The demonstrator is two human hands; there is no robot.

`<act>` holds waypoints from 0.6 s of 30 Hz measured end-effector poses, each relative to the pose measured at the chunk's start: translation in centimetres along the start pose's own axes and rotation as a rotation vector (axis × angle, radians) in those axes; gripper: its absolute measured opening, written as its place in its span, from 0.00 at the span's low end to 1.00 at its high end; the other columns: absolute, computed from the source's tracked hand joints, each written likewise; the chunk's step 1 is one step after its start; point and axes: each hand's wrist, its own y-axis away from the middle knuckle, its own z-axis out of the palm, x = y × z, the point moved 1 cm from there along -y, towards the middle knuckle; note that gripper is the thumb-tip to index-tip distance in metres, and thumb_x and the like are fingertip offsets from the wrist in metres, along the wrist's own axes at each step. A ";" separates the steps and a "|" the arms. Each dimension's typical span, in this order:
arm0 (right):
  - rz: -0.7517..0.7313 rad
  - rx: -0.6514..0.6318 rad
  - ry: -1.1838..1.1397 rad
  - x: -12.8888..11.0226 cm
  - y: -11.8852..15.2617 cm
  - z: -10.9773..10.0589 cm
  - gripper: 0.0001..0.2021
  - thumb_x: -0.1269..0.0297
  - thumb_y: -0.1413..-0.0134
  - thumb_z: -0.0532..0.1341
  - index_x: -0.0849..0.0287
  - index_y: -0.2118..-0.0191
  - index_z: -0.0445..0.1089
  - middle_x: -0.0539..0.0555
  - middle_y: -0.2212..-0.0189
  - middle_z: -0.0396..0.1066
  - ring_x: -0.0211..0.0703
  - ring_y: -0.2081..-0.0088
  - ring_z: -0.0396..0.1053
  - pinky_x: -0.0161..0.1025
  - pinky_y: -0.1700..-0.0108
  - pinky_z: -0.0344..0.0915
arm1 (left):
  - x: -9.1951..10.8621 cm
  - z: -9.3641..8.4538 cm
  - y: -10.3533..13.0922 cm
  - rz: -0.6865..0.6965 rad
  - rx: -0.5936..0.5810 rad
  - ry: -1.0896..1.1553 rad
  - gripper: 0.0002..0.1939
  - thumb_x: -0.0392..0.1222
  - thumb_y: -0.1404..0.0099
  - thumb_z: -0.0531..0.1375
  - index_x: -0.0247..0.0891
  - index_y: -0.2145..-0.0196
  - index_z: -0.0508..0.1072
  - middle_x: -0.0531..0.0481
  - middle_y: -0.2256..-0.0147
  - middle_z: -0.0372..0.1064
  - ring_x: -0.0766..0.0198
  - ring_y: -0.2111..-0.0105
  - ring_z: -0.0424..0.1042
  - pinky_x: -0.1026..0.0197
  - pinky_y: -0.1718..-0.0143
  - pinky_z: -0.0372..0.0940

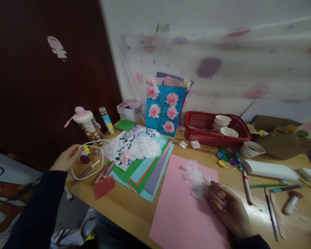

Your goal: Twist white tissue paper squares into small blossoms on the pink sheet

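Note:
At the table's left edge, my left hand (pixel 67 158) has its fingers closed on a small container with a dark red end (pixel 84 158) and a yellow patch; its exact kind is unclear. A white cable (pixel 103 157) loops around that spot. Over the pink paper sheet (pixel 181 204), my right hand (pixel 226 204) is closed with fingertips and thumb at the edge of thin white tissue paper pieces (pixel 195 176). Those pieces lie loosely bunched on the pink sheet. Left of it, a heap of white tissue pieces (pixel 146 147) rests on coloured paper sheets (pixel 155 178).
A blue card with pink paper flowers (pixel 159 110) leans on the wall. Beside it stands a red basket (pixel 197 138) with paper cups. Paint pots (pixel 224 157), a white roll (pixel 271 169), brushes and pens lie at right. A bottle (pixel 86 124) stands back left.

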 end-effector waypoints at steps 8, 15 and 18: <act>-0.004 -0.008 0.038 0.0 0.0 0.1 0.16 0.78 0.53 0.62 0.56 0.74 0.52 0.40 0.85 0.52 0.28 0.87 0.53 0.26 0.88 0.48 | 4.0 -1.2 -4.7 0.321 -0.107 -0.142 0.34 0.59 0.43 0.50 0.24 0.53 0.68 0.41 0.58 0.72 0.58 0.62 0.70 0.61 0.59 0.65; -0.004 -0.033 0.016 0.0 0.0 0.1 0.16 0.79 0.52 0.61 0.56 0.75 0.52 0.41 0.84 0.53 0.28 0.86 0.54 0.26 0.88 0.49 | 5.4 3.2 -6.6 0.506 -0.093 -0.319 0.24 0.40 0.39 0.50 0.20 0.50 0.68 0.38 0.54 0.69 0.53 0.53 0.65 0.53 0.48 0.57; -0.015 -0.050 0.017 0.0 -0.1 0.1 0.16 0.79 0.52 0.61 0.57 0.75 0.51 0.42 0.84 0.53 0.28 0.86 0.53 0.26 0.88 0.49 | 4.9 3.8 -5.3 0.592 -0.037 -0.394 0.27 0.33 0.43 0.51 0.20 0.46 0.64 0.35 0.49 0.63 0.50 0.48 0.60 0.50 0.43 0.52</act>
